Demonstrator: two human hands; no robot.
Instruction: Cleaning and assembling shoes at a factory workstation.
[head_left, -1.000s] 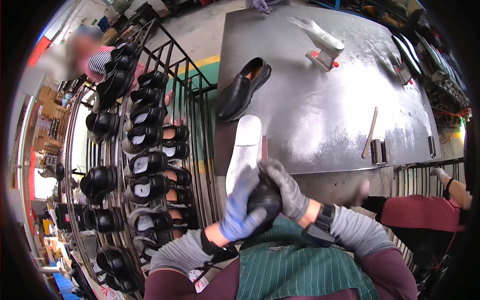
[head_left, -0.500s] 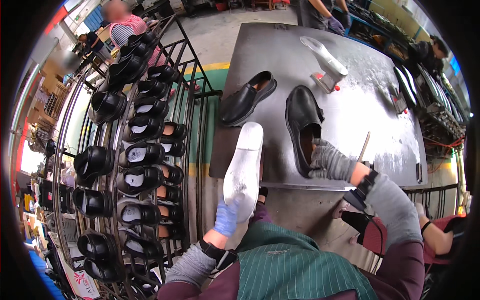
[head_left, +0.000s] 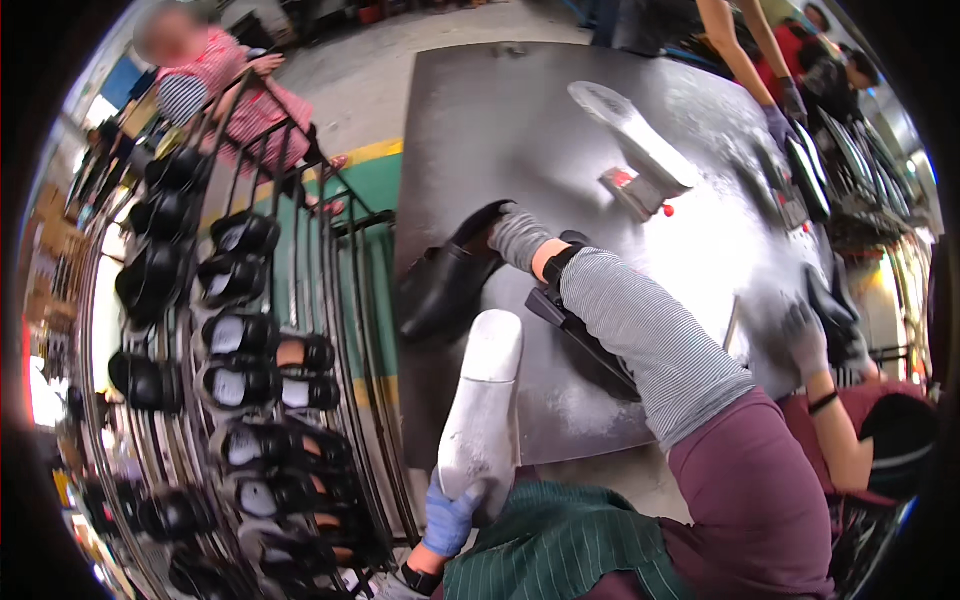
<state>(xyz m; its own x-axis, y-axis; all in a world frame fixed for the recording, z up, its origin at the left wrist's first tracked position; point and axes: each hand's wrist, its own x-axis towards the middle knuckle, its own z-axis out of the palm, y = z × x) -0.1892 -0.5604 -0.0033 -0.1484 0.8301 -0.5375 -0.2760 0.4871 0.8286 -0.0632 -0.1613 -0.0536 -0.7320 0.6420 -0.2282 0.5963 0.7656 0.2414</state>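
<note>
My left hand [head_left: 455, 515], in a blue glove, grips the lower end of a white foot-shaped form [head_left: 482, 410] with a line across its far end. Stretched across the table, my right hand [head_left: 517, 238] in a grey knit glove has its fingers closed at the heel opening of a black slip-on shoe [head_left: 447, 285]. That shoe rests at the table's left side. Beneath my right forearm lies a second black shoe [head_left: 590, 360], mostly hidden by the sleeve. Farther back, a pale sole-shaped form [head_left: 640, 140] sits on a metal stand [head_left: 637, 190] with red parts.
A metal rack [head_left: 330, 400] full of black shoes stands along the left of the dark table [head_left: 470, 110]. A person in pink checks [head_left: 240, 90] is beyond it. Co-workers' gloved hands [head_left: 785, 115] reach in at the far right; another gloved hand [head_left: 805, 340] is nearer, beside dark shoes.
My right hand has left the right-hand black shoe and reached far left to take hold of the other one. The left hand keeps the white form. The view has shifted.
</note>
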